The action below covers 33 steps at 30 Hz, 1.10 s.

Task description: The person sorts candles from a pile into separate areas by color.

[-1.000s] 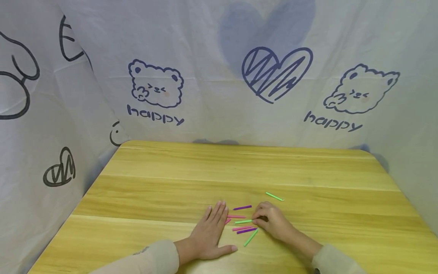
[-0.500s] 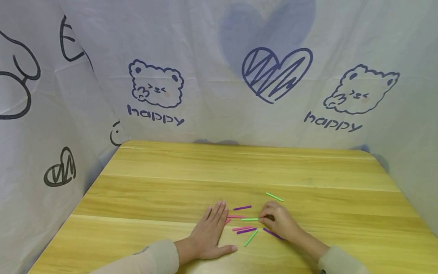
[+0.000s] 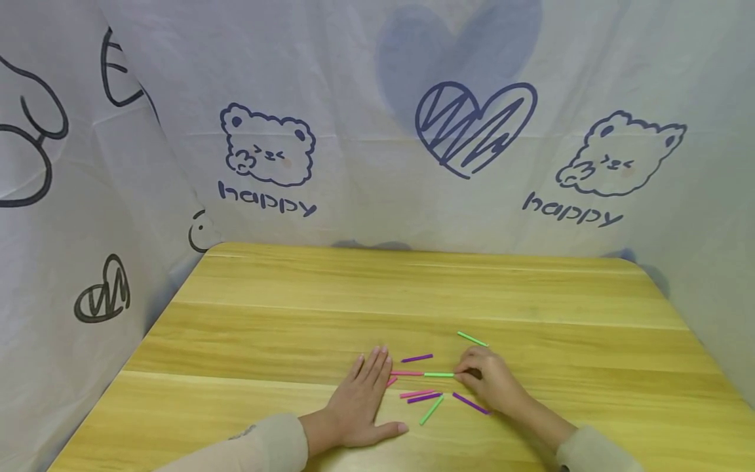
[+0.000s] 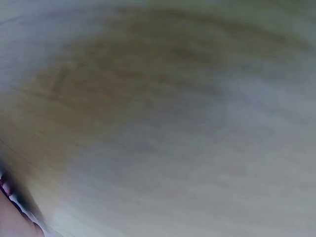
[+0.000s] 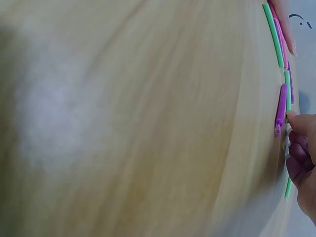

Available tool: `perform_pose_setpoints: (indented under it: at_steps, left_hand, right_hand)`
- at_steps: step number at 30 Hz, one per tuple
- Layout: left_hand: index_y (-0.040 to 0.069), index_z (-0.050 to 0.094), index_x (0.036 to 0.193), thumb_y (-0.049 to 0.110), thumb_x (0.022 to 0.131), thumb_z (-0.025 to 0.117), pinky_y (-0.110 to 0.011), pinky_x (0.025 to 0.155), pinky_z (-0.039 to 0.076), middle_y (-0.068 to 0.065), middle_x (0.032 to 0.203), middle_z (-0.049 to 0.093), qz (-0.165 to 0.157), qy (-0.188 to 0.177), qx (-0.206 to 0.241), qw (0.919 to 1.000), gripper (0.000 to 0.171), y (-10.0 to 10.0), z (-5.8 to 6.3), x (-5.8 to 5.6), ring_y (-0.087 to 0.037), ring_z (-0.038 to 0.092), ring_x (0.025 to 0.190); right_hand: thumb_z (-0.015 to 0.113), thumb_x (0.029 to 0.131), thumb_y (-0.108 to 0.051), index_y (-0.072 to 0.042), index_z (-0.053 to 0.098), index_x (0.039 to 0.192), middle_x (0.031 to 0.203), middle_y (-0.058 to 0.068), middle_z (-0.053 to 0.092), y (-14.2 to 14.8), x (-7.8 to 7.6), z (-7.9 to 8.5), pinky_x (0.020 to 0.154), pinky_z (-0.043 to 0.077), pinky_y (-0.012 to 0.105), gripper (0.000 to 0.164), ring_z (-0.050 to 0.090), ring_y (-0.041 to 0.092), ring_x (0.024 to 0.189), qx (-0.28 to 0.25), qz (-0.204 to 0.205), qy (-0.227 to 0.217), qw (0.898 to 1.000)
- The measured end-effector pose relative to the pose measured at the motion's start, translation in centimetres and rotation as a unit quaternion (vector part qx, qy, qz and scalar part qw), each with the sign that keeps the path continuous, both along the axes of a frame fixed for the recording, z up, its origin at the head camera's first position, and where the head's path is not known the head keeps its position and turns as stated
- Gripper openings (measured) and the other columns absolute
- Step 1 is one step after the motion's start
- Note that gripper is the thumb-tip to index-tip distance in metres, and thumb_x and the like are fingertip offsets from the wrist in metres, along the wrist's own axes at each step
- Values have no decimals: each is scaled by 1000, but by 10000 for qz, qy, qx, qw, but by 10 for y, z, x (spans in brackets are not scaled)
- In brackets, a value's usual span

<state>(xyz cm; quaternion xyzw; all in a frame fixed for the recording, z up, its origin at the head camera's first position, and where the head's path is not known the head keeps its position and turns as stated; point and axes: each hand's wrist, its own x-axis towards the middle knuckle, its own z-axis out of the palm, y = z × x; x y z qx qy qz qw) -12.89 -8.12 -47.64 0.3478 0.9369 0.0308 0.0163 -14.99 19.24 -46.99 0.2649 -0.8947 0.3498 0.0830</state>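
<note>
My right hand point(image 3: 486, 378) pinches the right end of a thin green stick point(image 3: 438, 375), which lies level on the table. The stick's left end meets the right end of a pink stick point(image 3: 408, 373), in one line. My left hand point(image 3: 361, 406) rests flat on the table, fingers straight, beside that pink stick's left end. A short bit of another pink stick point(image 3: 392, 381) shows by its fingers. In the right wrist view, the thumb and fingers of my right hand point(image 5: 303, 153) are at the end of the green stick point(image 5: 288, 89).
Around the hands lie a purple stick point(image 3: 417, 358), a green stick point(image 3: 472, 339), a pink stick point(image 3: 416, 394) touching or close to a purple one point(image 3: 423, 398), a slanted green stick point(image 3: 432, 410) and a purple stick point(image 3: 470, 403). A printed cloth point(image 3: 366, 190) hangs behind the wooden table point(image 3: 283, 282).
My right hand has drawn the green stick rightward and slightly away, from below the pink stick into line with it. A purple stick beneath that hand has come into view. My left hand stays put.
</note>
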Motion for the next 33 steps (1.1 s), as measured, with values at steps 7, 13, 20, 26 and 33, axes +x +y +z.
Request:
perform_pose_setpoints:
  at_steps: [7, 13, 20, 26, 33]
  left_hand:
    - [-1, 15, 147, 74, 85, 29, -45, 117, 16, -19, 156, 7, 23, -79, -37, 10000, 99, 0, 1, 0, -29, 8, 145]
    - [-2, 16, 147, 73, 84, 30, -45, 117, 16, -19, 155, 8, 14, -36, -21, 10000, 99, 1, 2, 0, -30, 9, 145]
    - [-2, 16, 147, 74, 84, 30, -46, 117, 16, -19, 155, 8, 17, -38, -15, 10000, 99, 1, 2, 0, -30, 8, 145]
    - [-2, 16, 147, 73, 85, 31, -46, 117, 16, -20, 155, 8, -22, -70, 70, 9999, 98, 0, 1, 0, -31, 8, 144]
    - [-2, 16, 147, 73, 85, 30, -46, 117, 16, -20, 155, 9, -23, -36, 69, 10000, 98, 0, 0, 0, -31, 9, 144]
  right_hand:
    - [73, 71, 3, -7, 70, 75, 81, 0, 63, 4, 0, -1, 65, 51, 16, 11, 56, 10, 74, -43, -68, 219, 9997]
    - [74, 70, 4, -7, 70, 74, 78, -1, 63, 9, -1, -3, 62, 50, 16, 12, 54, 7, 72, -81, -252, 301, 9992]
    - [73, 71, 2, -8, 70, 74, 77, -4, 62, 9, -1, -3, 60, 48, 15, 11, 52, 4, 71, -36, -579, 45, 9983]
    - [73, 71, 2, -9, 69, 73, 77, -4, 61, 13, -2, -3, 59, 47, 14, 12, 50, 3, 70, 13, -732, 83, 9973]
    - [74, 69, 4, -10, 68, 71, 76, -3, 62, 19, -4, -4, 58, 47, 16, 15, 51, 6, 70, 50, -934, 325, 9951]
